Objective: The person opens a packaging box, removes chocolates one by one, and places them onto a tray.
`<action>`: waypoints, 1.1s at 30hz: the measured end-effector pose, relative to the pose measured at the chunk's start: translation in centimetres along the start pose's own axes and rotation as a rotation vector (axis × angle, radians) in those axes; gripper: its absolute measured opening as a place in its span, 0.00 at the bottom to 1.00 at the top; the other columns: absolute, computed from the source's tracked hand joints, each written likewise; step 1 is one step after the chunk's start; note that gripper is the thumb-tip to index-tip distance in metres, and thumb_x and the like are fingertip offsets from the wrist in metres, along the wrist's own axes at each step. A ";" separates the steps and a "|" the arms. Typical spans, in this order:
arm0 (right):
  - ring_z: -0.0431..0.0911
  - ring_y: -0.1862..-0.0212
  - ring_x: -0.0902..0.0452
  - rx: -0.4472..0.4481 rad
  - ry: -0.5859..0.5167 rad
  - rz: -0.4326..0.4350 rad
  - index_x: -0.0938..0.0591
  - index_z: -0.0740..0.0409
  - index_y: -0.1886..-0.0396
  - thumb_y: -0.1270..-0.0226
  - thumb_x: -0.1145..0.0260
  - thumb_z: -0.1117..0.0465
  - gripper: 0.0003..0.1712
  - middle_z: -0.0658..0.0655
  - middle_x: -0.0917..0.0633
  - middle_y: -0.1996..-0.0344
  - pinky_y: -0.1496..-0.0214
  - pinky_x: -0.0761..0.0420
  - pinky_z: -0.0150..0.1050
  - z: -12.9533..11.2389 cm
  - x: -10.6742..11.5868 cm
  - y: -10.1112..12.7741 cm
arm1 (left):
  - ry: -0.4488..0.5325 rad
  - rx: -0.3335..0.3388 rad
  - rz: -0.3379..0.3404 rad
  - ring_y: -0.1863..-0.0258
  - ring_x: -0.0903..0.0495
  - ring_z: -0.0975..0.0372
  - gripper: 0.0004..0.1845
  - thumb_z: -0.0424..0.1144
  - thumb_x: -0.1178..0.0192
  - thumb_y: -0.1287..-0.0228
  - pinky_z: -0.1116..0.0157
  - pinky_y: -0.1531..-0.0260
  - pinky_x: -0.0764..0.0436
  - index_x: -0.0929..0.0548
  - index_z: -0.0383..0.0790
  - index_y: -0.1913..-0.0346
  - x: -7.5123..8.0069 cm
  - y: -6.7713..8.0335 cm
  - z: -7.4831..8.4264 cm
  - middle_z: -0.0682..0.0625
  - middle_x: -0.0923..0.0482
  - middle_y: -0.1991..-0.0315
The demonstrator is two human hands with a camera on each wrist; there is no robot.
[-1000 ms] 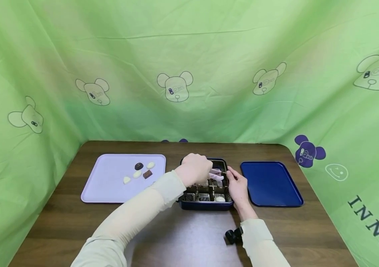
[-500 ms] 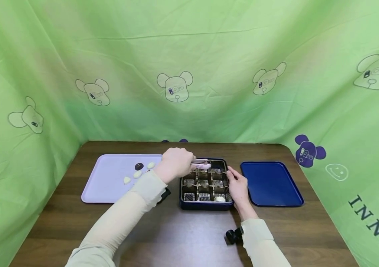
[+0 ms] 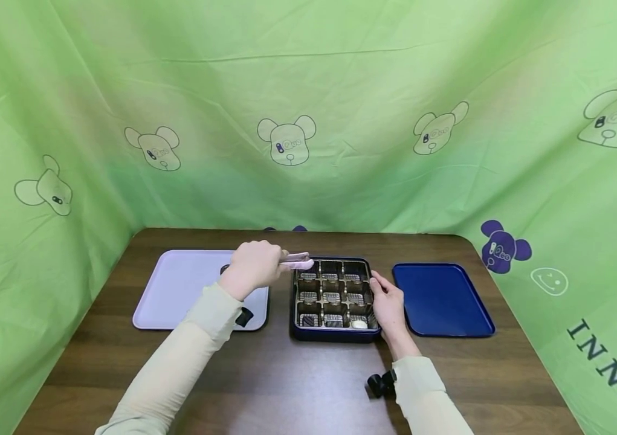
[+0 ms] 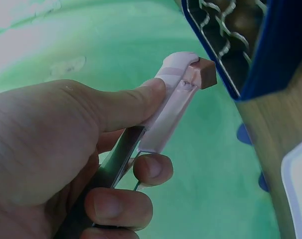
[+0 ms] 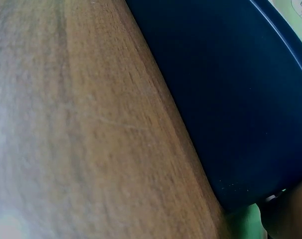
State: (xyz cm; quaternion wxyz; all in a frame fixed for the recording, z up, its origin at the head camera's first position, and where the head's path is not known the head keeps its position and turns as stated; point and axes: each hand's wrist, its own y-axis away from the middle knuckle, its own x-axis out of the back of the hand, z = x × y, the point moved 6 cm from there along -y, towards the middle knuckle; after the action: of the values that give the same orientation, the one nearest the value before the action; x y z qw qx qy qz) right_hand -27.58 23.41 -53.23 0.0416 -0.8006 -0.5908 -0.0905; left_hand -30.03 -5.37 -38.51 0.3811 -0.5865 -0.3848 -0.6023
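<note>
Left hand with tongs and chocolate, now leftward off box.

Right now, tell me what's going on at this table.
A person's left hand holds pink-tipped tongs that pinch a small brown chocolate, between the lilac tray and the compartmented box. The right hand rests against the box's right side. One white piece lies in the box's near-right compartment. A dark blue tray sits to the right.
</note>
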 end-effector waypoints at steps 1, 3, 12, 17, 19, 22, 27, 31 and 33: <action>0.54 0.26 0.37 0.001 0.001 0.000 0.26 0.64 0.30 0.20 0.43 0.58 0.24 0.66 0.26 0.31 0.26 0.36 0.46 0.0 0.0 0.0 | 0.003 0.007 0.005 0.68 0.16 0.50 0.12 0.55 0.39 0.29 0.49 0.73 0.20 0.13 0.57 0.54 -0.1 0.2 -0.4 0.49 0.16 0.66; 0.54 0.26 0.37 0.001 0.003 0.000 0.26 0.64 0.31 0.20 0.43 0.59 0.24 0.66 0.27 0.31 0.26 0.37 0.46 0.0 0.0 0.0 | 0.013 0.024 0.016 0.68 0.16 0.50 0.12 0.55 0.39 0.29 0.48 0.72 0.20 0.12 0.56 0.52 -0.2 0.7 -1.4 0.48 0.16 0.66; 0.54 0.27 0.36 -0.006 -0.011 0.005 0.26 0.64 0.30 0.20 0.43 0.58 0.24 0.66 0.27 0.31 0.27 0.35 0.46 -0.1 0.2 -0.1 | 0.148 0.164 -0.022 0.68 0.18 0.49 0.16 0.54 0.38 0.30 0.53 0.77 0.24 0.14 0.56 0.45 -1.0 2.9 -5.6 0.47 0.16 0.65; 0.54 0.27 0.36 -0.016 -0.015 -0.008 0.27 0.64 0.30 0.19 0.44 0.58 0.25 0.66 0.27 0.31 0.27 0.35 0.46 0.0 0.0 -0.1 | 0.181 0.192 -0.016 0.67 0.19 0.52 0.14 0.53 0.38 0.30 0.52 0.75 0.23 0.14 0.53 0.48 -1.6 4.1 -7.4 0.45 0.15 0.61; 0.54 0.27 0.36 -0.016 -0.015 -0.009 0.27 0.64 0.30 0.19 0.44 0.58 0.25 0.66 0.27 0.31 0.27 0.35 0.46 -0.1 0.0 0.0 | 0.186 0.195 -0.007 0.66 0.19 0.51 0.14 0.53 0.39 0.29 0.51 0.73 0.23 0.13 0.51 0.50 -1.9 4.7 -8.1 0.45 0.15 0.59; 0.54 0.27 0.36 -0.009 -0.008 -0.006 0.26 0.64 0.30 0.20 0.44 0.58 0.25 0.66 0.27 0.31 0.27 0.35 0.46 -0.2 0.1 0.0 | 0.196 0.206 0.002 0.63 0.18 0.51 0.16 0.53 0.40 0.28 0.50 0.72 0.22 0.13 0.49 0.48 -2.4 5.6 -9.0 0.43 0.14 0.55; 0.54 0.26 0.37 -0.001 0.003 -0.003 0.26 0.63 0.30 0.20 0.43 0.58 0.25 0.65 0.26 0.31 0.26 0.37 0.46 -0.1 0.1 0.0 | 0.212 0.253 -0.020 0.63 0.18 0.48 0.22 0.52 0.40 0.29 0.49 0.73 0.23 0.17 0.47 0.38 -3.1 7.1 -10.5 0.37 0.16 0.48; 0.54 0.26 0.37 -0.001 0.006 0.002 0.26 0.64 0.30 0.20 0.43 0.58 0.24 0.65 0.26 0.31 0.26 0.37 0.46 -0.1 0.0 0.0 | 0.202 0.266 -0.019 0.68 0.20 0.49 0.21 0.51 0.39 0.29 0.50 0.75 0.25 0.16 0.46 0.40 -3.8 8.4 -11.2 0.37 0.16 0.55; 0.54 0.27 0.36 0.001 0.005 0.002 0.26 0.64 0.30 0.20 0.43 0.59 0.24 0.65 0.26 0.31 0.26 0.36 0.46 -0.1 0.0 0.0 | 0.195 0.265 -0.011 0.70 0.21 0.50 0.20 0.51 0.38 0.30 0.51 0.77 0.26 0.15 0.46 0.41 -4.1 9.0 -11.5 0.38 0.15 0.57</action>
State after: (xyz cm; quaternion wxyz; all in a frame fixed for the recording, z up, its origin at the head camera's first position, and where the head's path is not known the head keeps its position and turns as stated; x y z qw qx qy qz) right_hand -27.57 23.37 -53.10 0.0435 -0.8011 -0.5899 -0.0921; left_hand -26.47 -19.57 -42.68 0.4872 -0.4677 -0.4251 -0.6027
